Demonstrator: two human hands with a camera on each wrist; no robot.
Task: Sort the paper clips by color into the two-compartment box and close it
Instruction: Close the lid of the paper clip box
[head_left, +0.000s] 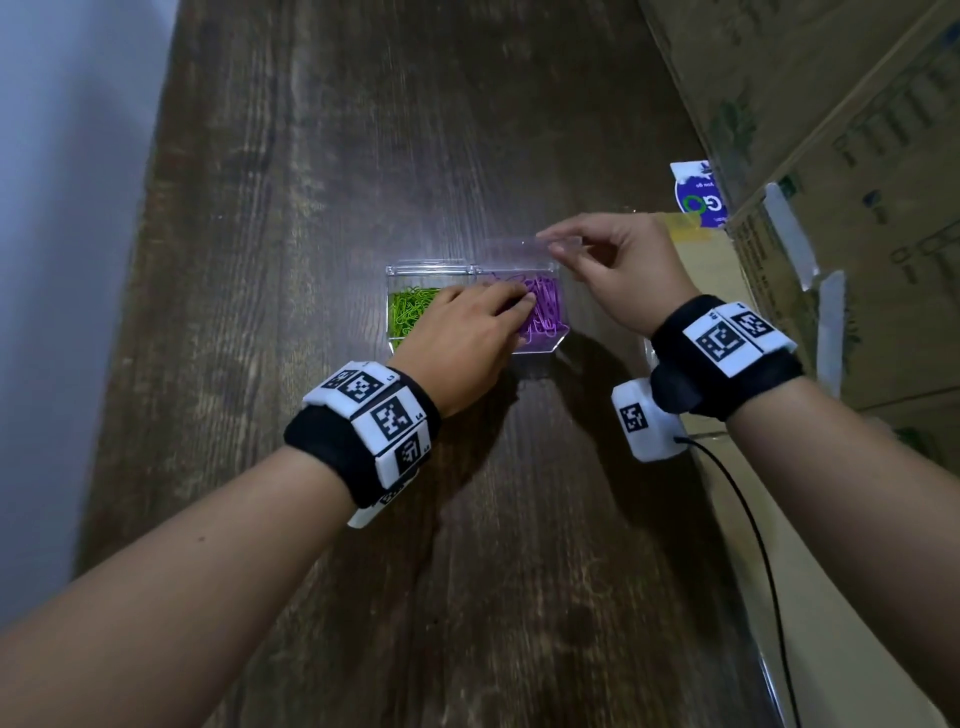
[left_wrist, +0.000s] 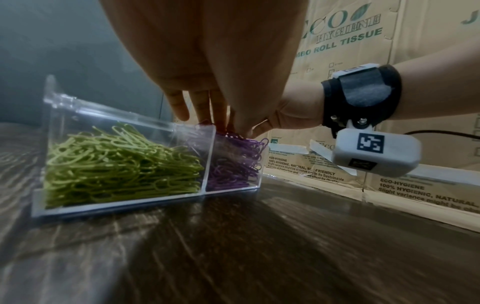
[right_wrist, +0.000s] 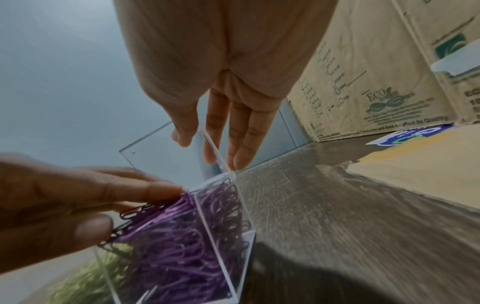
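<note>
A clear two-compartment box (head_left: 540, 349) (left_wrist: 116, 207) stands on the dark wooden table. Green paper clips (head_left: 408, 312) (left_wrist: 116, 164) fill its left compartment and purple paper clips (head_left: 548, 312) (left_wrist: 233, 166) (right_wrist: 182, 246) its right one. My left hand (head_left: 511, 306) (left_wrist: 228, 127) (right_wrist: 124, 207) reaches over the box and pinches a bunch of purple clips at the top of the right pile. My right hand (head_left: 558, 247) (right_wrist: 200, 144) pinches the free edge of the right compartment's clear lid (head_left: 514, 249) (right_wrist: 155, 152), which stands raised at the back.
Printed cardboard boxes (head_left: 831, 156) (left_wrist: 363, 41) wall off the right side. A flat cardboard sheet (head_left: 727, 322) and a blue and white card (head_left: 698, 195) lie beside them. A black cable (head_left: 753, 519) trails from my right wrist. A pale wall (head_left: 62, 208) runs along the left.
</note>
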